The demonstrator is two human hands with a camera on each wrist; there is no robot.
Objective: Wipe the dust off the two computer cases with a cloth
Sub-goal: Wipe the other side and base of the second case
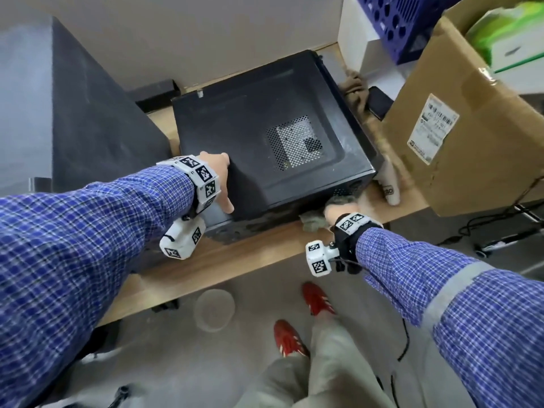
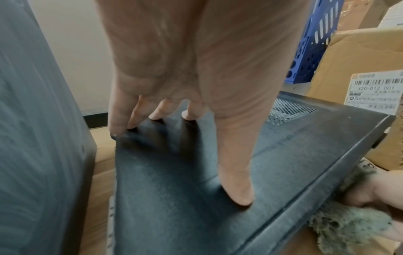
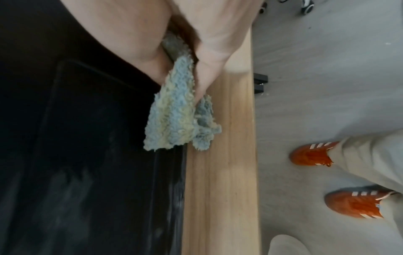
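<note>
Nearest the viewer, two red shoes point(image 1: 303, 319) stand on the grey floor point(image 1: 206, 363), beside a pale round bin point(image 1: 215, 310) that sits below the front edge of the desk point(image 1: 265, 254).

At that front edge, the right hand point(image 1: 341, 212) holds a fluffy grey-green cloth point(image 1: 312, 222). Grip: thumb and fingers point(image 3: 209, 69) pinch a fold of the cloth point(image 3: 174, 117), whose loose end hangs against the dusty front face of the black computer case point(image 1: 259, 136) where that face meets the desk top. In the left wrist view the cloth point(image 2: 348, 222) lies tucked under the case's overhanging top edge.

The case lies on its side near the desk's front edge, perforated vent panel point(image 1: 294, 142) facing up. The left hand point(image 1: 219, 184) rests on its upper panel at the front left corner. Grip: spread, holding nothing; the thumb lies flat on the panel point(image 2: 196, 172) and the fingertips point(image 2: 117, 127) curl slightly over the left edge.

Along the desk's left edge, just beside this case, stands a second, taller grey computer case point(image 1: 73, 113), its surface filmed with dust.

At the desk's right edge a cardboard box point(image 1: 459, 136) bearing a shipping label point(image 1: 432, 128) overhangs the front; a white tube-like object point(image 1: 390, 184) lies between box and case.

Toward the rear right corner, a brown rag point(image 1: 353, 86) and a dark flat object point(image 1: 379, 101) lie behind the case; blue perforated crates point(image 1: 397, 28) stand beyond, against the wall.
</note>
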